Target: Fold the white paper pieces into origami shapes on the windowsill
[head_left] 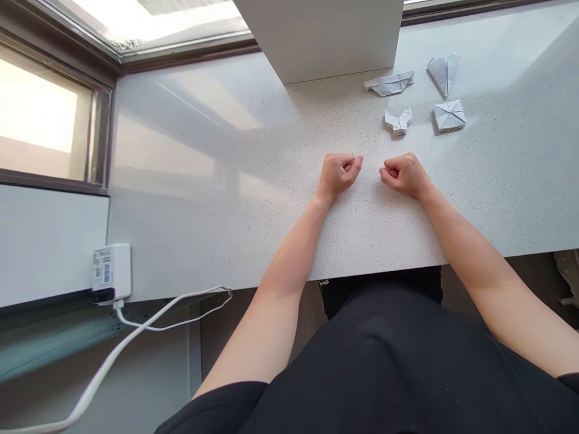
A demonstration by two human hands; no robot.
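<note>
Small folded paper (398,121) lies on the speckled counter (253,199), just above the right hand (406,175) and not touching it. Both hands are curled into empty fists resting on the counter at the centre of the frame, the left hand (338,173) near the right, thumbs facing each other. At upper right lie a flat fold (389,83), a pointed fold (444,72) and a square fold (449,115). A white charger (111,272) sits at lower left.

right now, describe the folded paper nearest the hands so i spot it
On the speckled white counter, four paper folds lie beyond the right hand. Yours is the smallest fold, with two raised flaps; the square fold beside it lies flat.
</note>
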